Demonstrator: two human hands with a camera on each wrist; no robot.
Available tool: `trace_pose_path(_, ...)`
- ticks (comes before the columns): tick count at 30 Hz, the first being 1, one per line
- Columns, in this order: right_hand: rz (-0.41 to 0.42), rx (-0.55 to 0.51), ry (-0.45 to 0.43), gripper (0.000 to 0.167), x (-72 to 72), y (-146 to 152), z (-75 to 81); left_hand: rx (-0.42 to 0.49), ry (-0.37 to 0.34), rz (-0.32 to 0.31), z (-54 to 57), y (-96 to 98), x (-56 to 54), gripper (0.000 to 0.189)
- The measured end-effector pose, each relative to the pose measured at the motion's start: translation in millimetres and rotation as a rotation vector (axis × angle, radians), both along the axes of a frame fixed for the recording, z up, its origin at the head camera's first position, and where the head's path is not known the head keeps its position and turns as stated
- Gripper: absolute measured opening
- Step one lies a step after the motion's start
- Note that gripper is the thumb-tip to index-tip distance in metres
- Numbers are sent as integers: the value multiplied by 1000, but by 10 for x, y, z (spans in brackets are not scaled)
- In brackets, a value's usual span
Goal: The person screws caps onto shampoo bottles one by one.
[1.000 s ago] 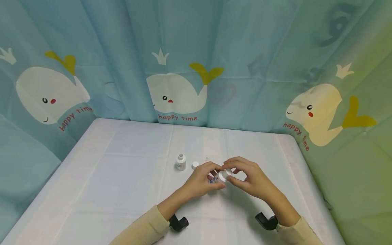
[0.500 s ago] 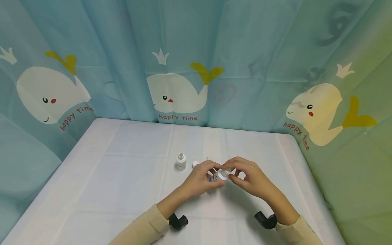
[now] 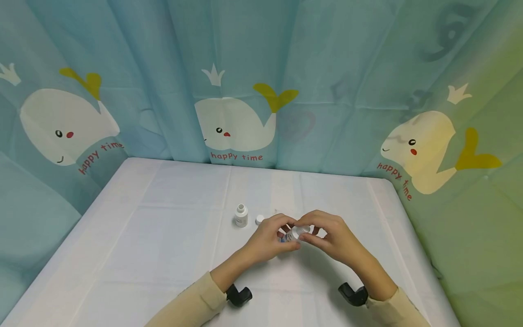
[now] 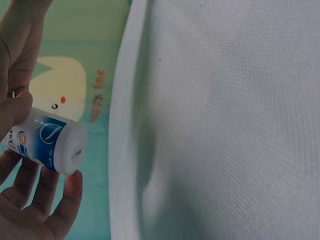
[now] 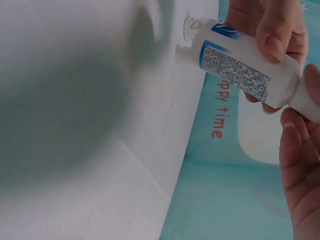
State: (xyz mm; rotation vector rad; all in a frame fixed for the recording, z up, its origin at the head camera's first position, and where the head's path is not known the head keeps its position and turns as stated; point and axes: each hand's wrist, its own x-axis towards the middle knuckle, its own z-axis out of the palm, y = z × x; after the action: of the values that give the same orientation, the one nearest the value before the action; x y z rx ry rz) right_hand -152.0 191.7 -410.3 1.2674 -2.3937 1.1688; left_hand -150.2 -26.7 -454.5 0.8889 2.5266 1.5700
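Observation:
My left hand (image 3: 265, 238) grips the body of a small white Dove bottle (image 4: 42, 140) with a blue label. It is held tilted above the table, its capped end toward my right hand (image 3: 337, 234). The right fingers and thumb pinch the white cap (image 5: 306, 101) at that end. Small print covers the bottle's back in the right wrist view. On the table behind the left hand stands a second white bottle (image 3: 241, 215), upright, with its neck uncovered. A loose white cap (image 3: 259, 220) lies between that bottle and the left hand.
A white cloth covers the table (image 3: 163, 227), with patterned curtains (image 3: 335, 91) on its far side and both flanks. Black curved pieces (image 3: 239, 296) sit at both wrists, beside the beige sleeves. A tiny clear item lies beyond the left hand, too small to identify.
The right thumb and fingers have shifted their grip around the cap of the held bottle. The bottle and the left hand stay nearly in place; the standing bottle and loose cap have not moved.

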Motion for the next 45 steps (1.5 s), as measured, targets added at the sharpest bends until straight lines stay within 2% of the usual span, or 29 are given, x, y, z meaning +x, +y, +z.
trace_pose_path(3, -18, 7, -7, 32, 0, 2, -3, -9, 14, -1, 5, 1, 0, 39)
trace_pose_path(9, 7, 26, -29, 37, -3, 18, -16, -20, 11, 20, -7, -29, -8, 42)
trace_pose_path(15, -54, 48, -18, 33, -2, 26, -21, -29, 1, 18, -14, -35, -16, 42)
trace_pose_path(22, 21, 3, -19, 33, -12, 14, -19, -36, 3, 16, -12, -29, -9, 42)
trace_pose_path(27, -52, -17, 11, 31, -7, 7, -28, -15, 7, 2, -2, -3, -6, 42)
trace_pose_path(30, -75, -19, -3, 32, -5, 6, -23, -11, 15, -1, 8, 9, -7, 42)
trace_pose_path(38, 25, -1, 3, 29, -23, 27, -17, -22, 23, 9, -27, -24, 6, 41)
trace_pose_path(41, 1, 6, 16, 29, -13, 24, -26, -21, 27, -7, -44, -22, 9, 40)
trace_pose_path(45, -71, 35, 24, 29, 3, 10, -40, -12, 48, -3, -61, 3, 10, 40)
